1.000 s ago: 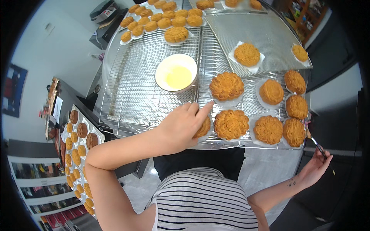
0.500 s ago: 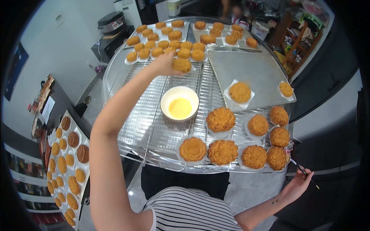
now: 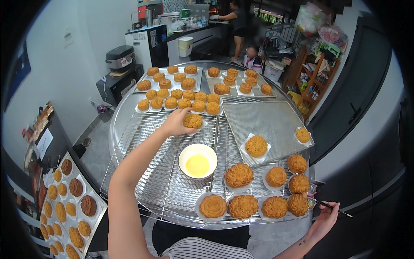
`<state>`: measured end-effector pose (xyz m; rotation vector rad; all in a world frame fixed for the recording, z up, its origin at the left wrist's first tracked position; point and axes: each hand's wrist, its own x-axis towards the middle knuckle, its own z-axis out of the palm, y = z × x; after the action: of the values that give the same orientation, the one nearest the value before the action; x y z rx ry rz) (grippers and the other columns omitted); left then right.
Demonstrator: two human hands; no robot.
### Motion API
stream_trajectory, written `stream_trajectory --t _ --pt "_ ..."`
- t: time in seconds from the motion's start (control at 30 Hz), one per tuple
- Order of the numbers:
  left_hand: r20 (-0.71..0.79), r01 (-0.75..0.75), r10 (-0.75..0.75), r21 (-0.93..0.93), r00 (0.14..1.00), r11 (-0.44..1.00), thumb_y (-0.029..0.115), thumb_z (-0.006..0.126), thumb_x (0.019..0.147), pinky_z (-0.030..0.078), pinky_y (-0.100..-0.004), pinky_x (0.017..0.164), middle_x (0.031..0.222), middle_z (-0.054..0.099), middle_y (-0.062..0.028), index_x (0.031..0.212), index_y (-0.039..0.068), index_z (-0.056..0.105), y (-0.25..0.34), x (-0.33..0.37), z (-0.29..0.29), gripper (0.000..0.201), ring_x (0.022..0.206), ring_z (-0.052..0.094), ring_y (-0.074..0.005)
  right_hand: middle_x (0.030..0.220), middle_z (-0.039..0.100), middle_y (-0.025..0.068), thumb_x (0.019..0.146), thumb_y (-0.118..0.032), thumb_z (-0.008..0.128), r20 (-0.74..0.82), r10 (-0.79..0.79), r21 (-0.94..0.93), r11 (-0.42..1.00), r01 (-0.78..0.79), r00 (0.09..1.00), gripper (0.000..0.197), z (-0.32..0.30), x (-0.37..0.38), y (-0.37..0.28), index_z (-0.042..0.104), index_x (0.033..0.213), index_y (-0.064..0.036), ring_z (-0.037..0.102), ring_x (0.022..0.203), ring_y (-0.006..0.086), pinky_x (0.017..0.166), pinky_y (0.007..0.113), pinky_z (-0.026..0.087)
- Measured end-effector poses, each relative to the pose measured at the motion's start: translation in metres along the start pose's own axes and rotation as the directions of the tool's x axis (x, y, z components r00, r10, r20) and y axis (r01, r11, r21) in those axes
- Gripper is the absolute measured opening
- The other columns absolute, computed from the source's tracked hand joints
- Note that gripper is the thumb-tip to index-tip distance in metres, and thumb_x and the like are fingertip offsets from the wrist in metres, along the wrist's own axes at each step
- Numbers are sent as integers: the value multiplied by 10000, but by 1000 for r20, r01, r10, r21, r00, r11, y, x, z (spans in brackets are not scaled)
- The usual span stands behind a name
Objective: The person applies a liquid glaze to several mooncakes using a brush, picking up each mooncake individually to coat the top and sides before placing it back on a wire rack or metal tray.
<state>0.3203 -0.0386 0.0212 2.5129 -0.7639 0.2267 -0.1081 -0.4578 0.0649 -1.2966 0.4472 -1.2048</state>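
Note:
My left hand (image 3: pixel 176 123) reaches out over the wire rack and grips the side of a golden mooncake (image 3: pixel 192 121) on white paper, behind the bowl. The white bowl (image 3: pixel 185 151) holds a yellow liquid like beaten egg. At the right, my right hand (image 3: pixel 326 217) holds a thin dark-handled brush (image 3: pixel 324 204) between the fingers. Its tip end points at a mooncake (image 3: pixel 298 204) on the table's right edge; whether they touch I cannot tell. Larger patterned mooncakes (image 3: pixel 243 206) line the near side of the rack. Several smaller mooncakes (image 3: pixel 170 102) stand in rows beyond my left hand.
A perforated metal tray (image 3: pixel 263 116) with two mooncakes lies on the right. Two more trays of mooncakes stand at the far side. At lower left is another tray (image 3: pixel 101 208) with brown and golden mooncakes. A person (image 3: pixel 238 21) stands at the back counter; another is lower, beyond the table.
The view has tipped upward, so the table appears lower and more of the room shows. My left hand stays on the same mooncake; my right hand still has the brush.

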Motion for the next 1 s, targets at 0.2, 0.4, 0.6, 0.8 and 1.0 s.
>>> stream_trajectory --t 0.2,0.4,0.6,0.8,1.0 --pt "-58 204 -199 95 978 974 490 862 659 472 -450 1021 1246 612 -242 1434 68 461 0 -62 -39 970 1181 589 -380 898 638 60 1076 -287 484 146 44 68 996 -54 988 304 12 0 3 620 967 -38 599 812 135 840 305 446" --pt "-72 381 -380 -5 922 925 460 874 644 485 -453 981 1203 628 -245 1428 60 476 31 -137 -56 966 1141 607 -375 869 642 105 1068 -261 483 282 87 35 994 -101 955 322 79 -1 -8 599 910 -6 604 756 153 772 304 496" --pt "-103 347 -340 57 935 936 354 874 660 479 -443 968 1145 632 -238 1416 39 484 85 -228 -75 907 1095 605 -374 922 701 131 1069 -201 469 677 -28 -47 995 82 735 364 169 -15 -29 654 907 67 637 808 169 833 295 482" --pt "-196 373 -361 28 912 927 304 893 662 477 -442 941 1121 602 -189 1416 35 484 129 -271 -45 899 1068 586 -356 822 727 65 1031 -189 532 874 -18 -131 954 270 486 295 248 -66 -2 724 929 11 659 876 180 866 331 455" --pt "-275 280 -275 -20 922 960 313 915 649 473 -434 934 1130 595 -161 1448 13 444 150 -288 -21 975 1058 569 -323 789 712 84 985 -223 581 936 -223 -38 704 709 272 257 276 -79 17 725 888 -32 657 809 259 863 389 428"
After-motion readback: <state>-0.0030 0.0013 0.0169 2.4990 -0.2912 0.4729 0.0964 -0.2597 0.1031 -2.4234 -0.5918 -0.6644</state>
